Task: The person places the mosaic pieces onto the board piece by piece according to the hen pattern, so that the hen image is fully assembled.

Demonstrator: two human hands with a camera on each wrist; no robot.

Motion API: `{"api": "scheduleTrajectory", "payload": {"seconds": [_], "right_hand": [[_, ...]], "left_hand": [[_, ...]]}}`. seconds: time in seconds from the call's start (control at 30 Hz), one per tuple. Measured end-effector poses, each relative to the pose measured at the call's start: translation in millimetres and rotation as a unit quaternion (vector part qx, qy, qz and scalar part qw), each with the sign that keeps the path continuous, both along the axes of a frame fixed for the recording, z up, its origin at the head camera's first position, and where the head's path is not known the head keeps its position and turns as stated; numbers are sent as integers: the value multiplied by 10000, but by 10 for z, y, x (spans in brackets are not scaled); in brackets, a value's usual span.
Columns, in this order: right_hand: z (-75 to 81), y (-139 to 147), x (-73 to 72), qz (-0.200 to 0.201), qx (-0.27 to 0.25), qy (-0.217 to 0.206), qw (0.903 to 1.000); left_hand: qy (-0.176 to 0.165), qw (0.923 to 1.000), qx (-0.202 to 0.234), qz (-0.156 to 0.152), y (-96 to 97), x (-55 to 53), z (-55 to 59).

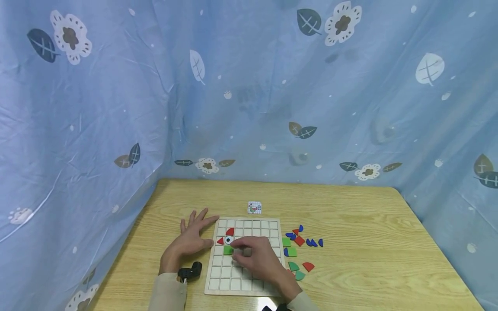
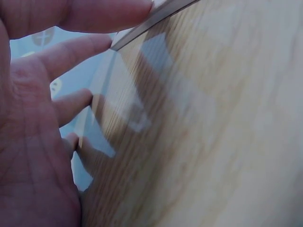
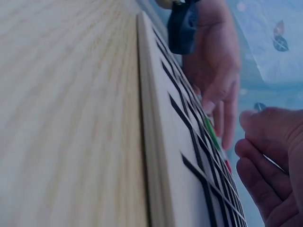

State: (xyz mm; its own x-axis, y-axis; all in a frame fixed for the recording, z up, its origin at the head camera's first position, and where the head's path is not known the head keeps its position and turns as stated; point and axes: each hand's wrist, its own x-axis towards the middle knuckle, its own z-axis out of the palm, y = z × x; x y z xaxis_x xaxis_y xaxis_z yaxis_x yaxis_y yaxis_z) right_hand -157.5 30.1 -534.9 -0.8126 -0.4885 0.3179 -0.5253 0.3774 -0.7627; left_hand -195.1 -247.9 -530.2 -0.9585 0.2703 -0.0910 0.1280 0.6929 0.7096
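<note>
A pale wooden grid board (image 1: pixel 225 284) lies on the table. On its upper left cells are a red quarter-circle tile (image 1: pixel 230 232), a small red triangle tile (image 1: pixel 220 241), a white tile with a black-centred circle (image 1: pixel 228 239) and a green square tile (image 1: pixel 227 250). My left hand (image 1: pixel 190 239) is spread beside the board, its thumb and index finger touching the board's left edge. Over the board, my right hand (image 1: pixel 258 257) has bent fingers, with thumb and index tips apart near the green tile. No piece shows between those fingertips in the right wrist view.
Right of the board lie loose tiles: green squares (image 1: pixel 292 252), several blue pieces (image 1: pixel 314 242), a red square (image 1: pixel 299 240), a red quarter-circle (image 1: pixel 308 266) and green quarter-circles (image 1: pixel 293 266). A small pattern card (image 1: pixel 254 207) sits behind the board. Blue patterned cloth (image 1: pixel 249 86) hangs around the table.
</note>
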Motion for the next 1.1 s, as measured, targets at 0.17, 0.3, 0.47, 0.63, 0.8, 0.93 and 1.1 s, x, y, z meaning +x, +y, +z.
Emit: {"api": "scheduleTrajectory", "payload": {"seconds": [0.17, 0.3, 0.47, 0.63, 0.8, 0.93, 1.1], "right_hand": [[40, 275, 92, -87, -373, -594, 9975], [54, 560, 172, -218, -598, -830, 9945], [56, 986, 291, -558, -597, -987, 9918], [54, 1432, 391, -1027, -716, -1352, 9829], [74, 1789, 453, -1465, -733, -1197, 9792], [105, 1950, 467, -1690, -510, -971, 9795], [123, 2016, 409, -1738, -275, -902, 9803]], "left_hand": [[2, 10000, 66, 14, 13, 7, 11], [-3, 10000, 59, 32, 13, 13, 16], [23, 10000, 67, 34, 14, 19, 25], [38, 10000, 40, 11, 13, 15, 20], [45, 10000, 31, 5, 6, 14, 11], [46, 10000, 33, 2, 6, 8, 1], [45, 10000, 43, 1, 12, 6, 1]]}}
